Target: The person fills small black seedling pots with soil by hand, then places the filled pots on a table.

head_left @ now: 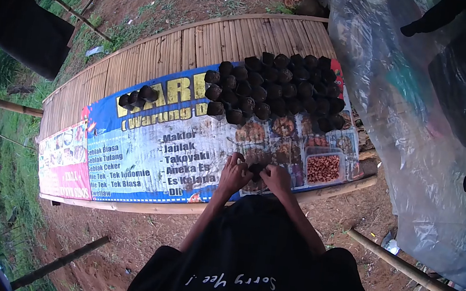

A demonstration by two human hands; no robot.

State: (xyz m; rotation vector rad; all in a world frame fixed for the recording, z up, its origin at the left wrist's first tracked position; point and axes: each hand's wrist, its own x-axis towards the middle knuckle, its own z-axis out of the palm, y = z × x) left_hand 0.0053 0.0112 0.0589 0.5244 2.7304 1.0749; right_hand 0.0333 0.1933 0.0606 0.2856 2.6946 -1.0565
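In the head view, you are holding a small black container [256, 170] between both hands, over the near part of a printed banner [144, 161] that is covering much of a slatted table [199, 45]. Your left hand [234, 175] is closing narrowly on its left side, and your right hand [276, 180] is pinching its right side. Taking that container as the clock's centre, a dense cluster of black containers [275, 89] is standing at 12 to 1 o'clock, and a few more black ones [139, 97] are sitting well apart at 10 o'clock. A clear tray [343, 169] of reddish-brown seeds [322, 168] is resting near your right hand at 3 o'clock. Beyond it, a transparent plastic sheet [408, 138] is hanging at 2 to 3 o'clock.
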